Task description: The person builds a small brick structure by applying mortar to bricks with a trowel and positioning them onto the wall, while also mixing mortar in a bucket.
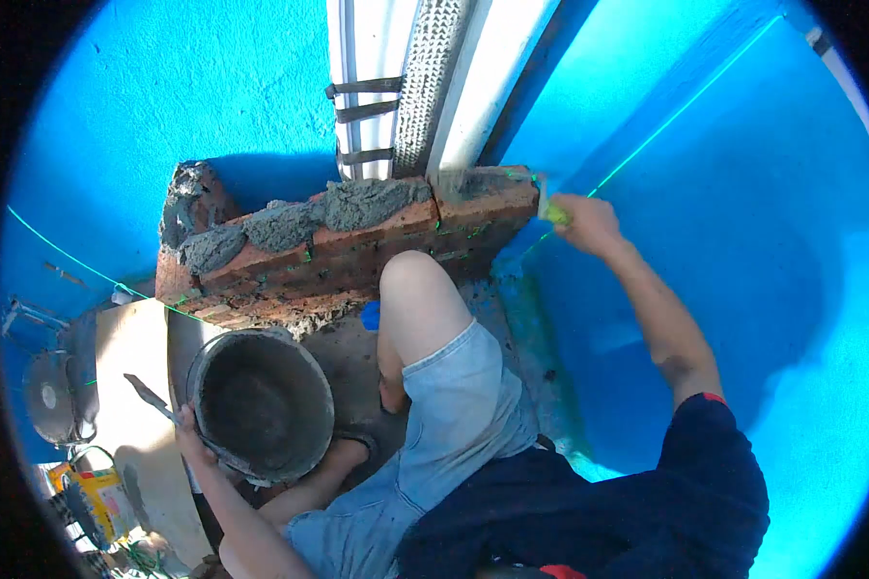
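My right hand [581, 224] grips a yellow-green handled tool [557, 214] at the right end of a low brick wall [338, 261]; its blade, over the top brick, is smeared by motion. Lumps of grey mortar [367, 201] lie along the top of the wall's left and middle part. My left hand [193, 439] is closed round the handle of a trowel [147, 391] with a dark blade, held at the left side of a mortar-stained bucket [261, 405].
Blue walls [705, 261] surround me, with white pipes [377, 58] behind the brickwork. A green string [87, 261] crosses at left. A pale board [130, 357], a round dark disc [48, 391] and a yellow container [106, 502] stand at left. My bent knee [420, 289] is beside the brickwork.
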{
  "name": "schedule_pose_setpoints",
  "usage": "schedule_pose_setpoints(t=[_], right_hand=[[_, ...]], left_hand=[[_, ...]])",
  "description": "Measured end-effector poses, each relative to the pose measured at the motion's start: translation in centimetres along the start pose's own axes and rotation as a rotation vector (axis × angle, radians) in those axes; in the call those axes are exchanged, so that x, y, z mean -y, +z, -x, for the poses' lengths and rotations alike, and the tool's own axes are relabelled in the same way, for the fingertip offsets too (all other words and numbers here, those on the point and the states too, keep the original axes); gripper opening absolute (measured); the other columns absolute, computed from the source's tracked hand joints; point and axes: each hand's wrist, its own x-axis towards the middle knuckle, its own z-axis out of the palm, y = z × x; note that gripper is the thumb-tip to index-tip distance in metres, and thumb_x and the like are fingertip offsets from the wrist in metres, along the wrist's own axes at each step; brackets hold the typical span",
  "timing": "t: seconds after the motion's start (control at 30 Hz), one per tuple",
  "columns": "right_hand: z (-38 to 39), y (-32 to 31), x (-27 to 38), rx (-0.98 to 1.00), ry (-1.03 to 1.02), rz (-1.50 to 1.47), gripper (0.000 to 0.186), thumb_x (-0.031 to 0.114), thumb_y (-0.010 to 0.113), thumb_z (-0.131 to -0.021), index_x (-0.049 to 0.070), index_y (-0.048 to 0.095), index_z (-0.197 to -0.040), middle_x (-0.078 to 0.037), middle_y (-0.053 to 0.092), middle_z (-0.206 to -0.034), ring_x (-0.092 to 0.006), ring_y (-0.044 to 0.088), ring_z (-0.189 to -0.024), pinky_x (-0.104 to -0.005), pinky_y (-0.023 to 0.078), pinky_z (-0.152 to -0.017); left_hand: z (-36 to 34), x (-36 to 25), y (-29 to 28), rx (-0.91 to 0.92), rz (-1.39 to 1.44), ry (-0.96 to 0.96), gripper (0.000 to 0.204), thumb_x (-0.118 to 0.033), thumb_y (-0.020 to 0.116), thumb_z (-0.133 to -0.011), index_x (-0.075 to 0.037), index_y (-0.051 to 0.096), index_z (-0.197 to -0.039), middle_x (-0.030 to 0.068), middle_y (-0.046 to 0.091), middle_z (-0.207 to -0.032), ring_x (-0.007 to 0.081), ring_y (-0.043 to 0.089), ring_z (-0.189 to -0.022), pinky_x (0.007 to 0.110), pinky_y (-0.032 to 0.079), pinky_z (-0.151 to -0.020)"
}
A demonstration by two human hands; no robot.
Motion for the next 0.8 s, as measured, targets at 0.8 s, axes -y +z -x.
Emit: schedule_pose_setpoints(t=[0.8], right_hand=[[0.6, 11.0, 36.9, 0.962, -0.633, -0.426, 0.04, 0.038, 0.06, -0.088, -0.001, 0.066, -0.096, -0.022, 0.066, -0.086, -0.0397, 0.064, -0.082, -0.0463, 0.051, -0.073]], left_hand=[[1.8, 0.5, 4.2, -0.318, -0.278, 0.211, 0.029, -0.025, 0.069, -0.086, 0.003, 0.07, -0.092, 0.0057, 0.066, -0.087, 0.0143, 0.057, -0.079, 0.031, 0.046, -0.075]])
